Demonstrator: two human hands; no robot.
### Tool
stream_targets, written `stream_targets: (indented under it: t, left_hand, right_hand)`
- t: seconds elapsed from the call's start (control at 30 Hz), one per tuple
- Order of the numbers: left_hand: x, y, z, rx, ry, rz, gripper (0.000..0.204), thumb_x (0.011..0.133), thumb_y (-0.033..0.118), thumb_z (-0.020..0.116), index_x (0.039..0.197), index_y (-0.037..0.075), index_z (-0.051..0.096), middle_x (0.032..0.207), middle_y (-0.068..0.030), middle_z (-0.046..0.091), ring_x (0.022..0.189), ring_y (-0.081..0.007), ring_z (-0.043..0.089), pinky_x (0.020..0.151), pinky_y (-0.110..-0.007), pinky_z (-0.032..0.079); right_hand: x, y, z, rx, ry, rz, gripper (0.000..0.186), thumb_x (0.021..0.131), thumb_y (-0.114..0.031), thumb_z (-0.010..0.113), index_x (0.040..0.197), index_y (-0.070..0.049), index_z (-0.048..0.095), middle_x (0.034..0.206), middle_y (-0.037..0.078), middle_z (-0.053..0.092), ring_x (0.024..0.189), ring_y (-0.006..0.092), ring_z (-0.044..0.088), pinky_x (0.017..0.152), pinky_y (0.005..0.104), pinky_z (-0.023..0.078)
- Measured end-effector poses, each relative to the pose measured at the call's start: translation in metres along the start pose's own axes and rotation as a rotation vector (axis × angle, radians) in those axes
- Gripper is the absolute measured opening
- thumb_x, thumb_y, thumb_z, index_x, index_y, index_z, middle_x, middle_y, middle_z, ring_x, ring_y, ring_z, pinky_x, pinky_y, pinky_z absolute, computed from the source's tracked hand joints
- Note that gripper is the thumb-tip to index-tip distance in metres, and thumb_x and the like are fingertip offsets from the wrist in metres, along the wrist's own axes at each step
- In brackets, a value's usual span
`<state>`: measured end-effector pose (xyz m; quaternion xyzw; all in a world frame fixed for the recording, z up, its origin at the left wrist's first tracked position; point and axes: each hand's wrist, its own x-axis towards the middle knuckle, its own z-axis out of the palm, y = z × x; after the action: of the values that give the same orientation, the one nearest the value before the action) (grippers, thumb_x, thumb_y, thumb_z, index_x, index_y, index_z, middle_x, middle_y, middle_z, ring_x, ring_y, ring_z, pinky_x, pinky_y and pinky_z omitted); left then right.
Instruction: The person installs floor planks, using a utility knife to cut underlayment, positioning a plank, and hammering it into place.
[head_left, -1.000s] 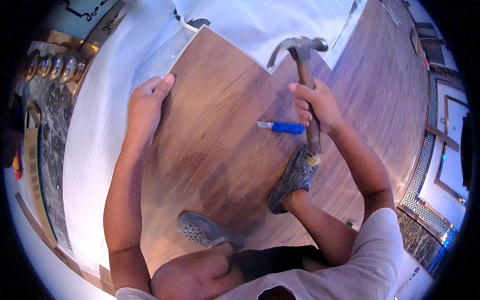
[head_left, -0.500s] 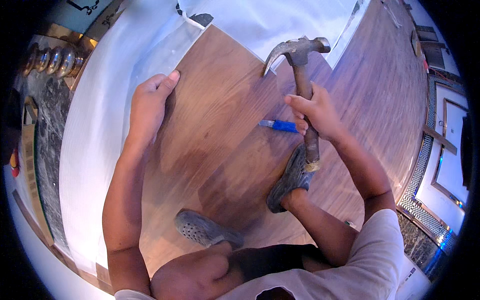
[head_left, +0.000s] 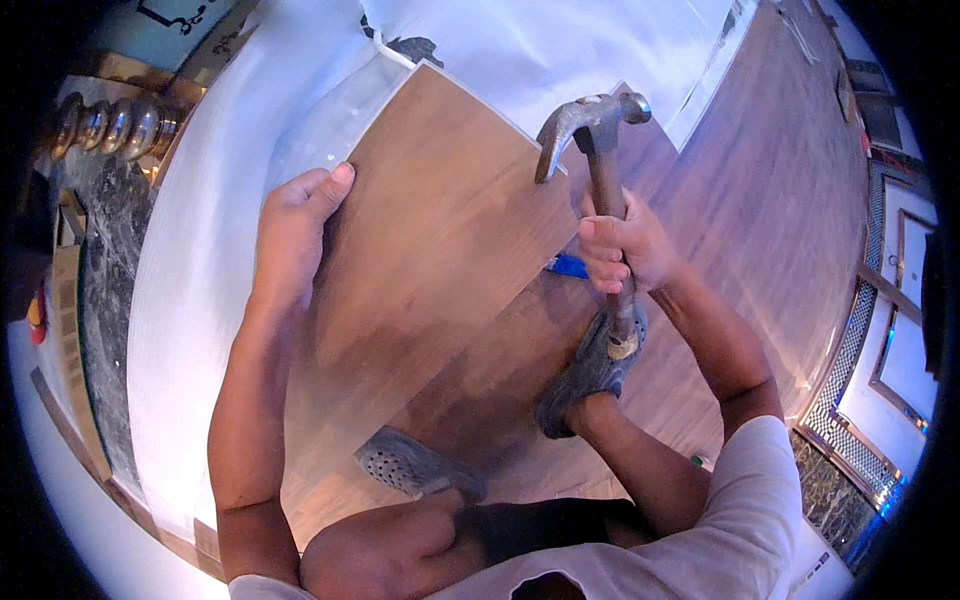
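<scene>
My right hand [head_left: 622, 248] grips the hammer [head_left: 598, 160] by its handle, head raised just beyond the wooden plank's [head_left: 430, 230] far end (long axis running away from me), while my left hand [head_left: 297, 225] lies flat, fingers open, along its left edge.

Knife [head_left: 568, 266] on floor [head_left: 760, 200], behind plank [head_left: 440, 210]
</scene>
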<state>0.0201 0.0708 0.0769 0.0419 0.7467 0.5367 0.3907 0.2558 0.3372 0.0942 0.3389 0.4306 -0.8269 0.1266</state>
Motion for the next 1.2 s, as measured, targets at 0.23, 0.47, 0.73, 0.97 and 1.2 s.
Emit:
stream_targets:
  t: [0.23,0.47,0.73,0.97,1.2]
  left_hand:
    - [0.004,0.001,-0.006,0.032,0.007,0.014,0.04,0.101,0.038,0.067,0.091,0.0,0.073,0.081,-0.0031,0.067,0.073,-0.0109,0.059,0.071,-0.029,0.046]
    - [0.003,0.006,-0.019,0.038,-0.005,-0.003,0.039,0.1,0.039,0.066,0.099,0.0,0.073,0.087,-0.0026,0.069,0.078,-0.0117,0.061,0.076,-0.03,0.047]
    - [-0.003,0.027,-0.008,0.003,-0.001,0.073,0.039,0.101,0.038,0.065,0.093,0.0,0.074,0.077,-0.0028,0.066,0.068,-0.0115,0.057,0.067,-0.031,0.047]
    - [-0.002,0.029,-0.026,0.061,0.046,0.153,0.042,0.1,0.041,0.067,0.092,0.001,0.074,0.079,-0.001,0.065,0.073,-0.01,0.055,0.072,-0.03,0.046]
    - [0.005,0.029,-0.018,0.095,0.041,0.127,0.042,0.101,0.041,0.066,0.097,0.0,0.074,0.084,-0.002,0.068,0.077,-0.0091,0.059,0.074,-0.027,0.047]
  right_hand:
    - [0.021,0.014,-0.013,0.186,-0.175,-0.011,0.025,0.096,-0.009,0.067,0.095,-0.013,0.043,0.058,-0.002,0.037,0.04,0.0081,0.04,0.032,0.0275,0.035]
    - [0.04,0.027,-0.014,0.279,-0.306,-0.014,0.022,0.097,-0.012,0.066,0.103,-0.013,0.044,0.057,-0.003,0.036,0.04,0.0087,0.04,0.034,0.0272,0.036]
    - [0.073,0.096,0.02,1.012,-1.103,0.036,0.004,0.103,-0.012,0.052,0.105,-0.011,0.05,0.057,-0.002,0.042,0.042,0.0106,0.043,0.034,0.0285,0.038]
    - [0.043,0.051,-0.012,0.567,-0.152,-0.245,0.014,0.103,-0.014,0.056,0.092,-0.01,0.048,0.061,-0.004,0.044,0.042,0.0114,0.042,0.038,0.0307,0.041]
    - [-0.01,0.014,0.006,0.037,0.281,-0.254,0.024,0.095,-0.013,0.069,0.093,-0.01,0.045,0.062,-0.002,0.04,0.041,0.0091,0.041,0.036,0.0275,0.038]
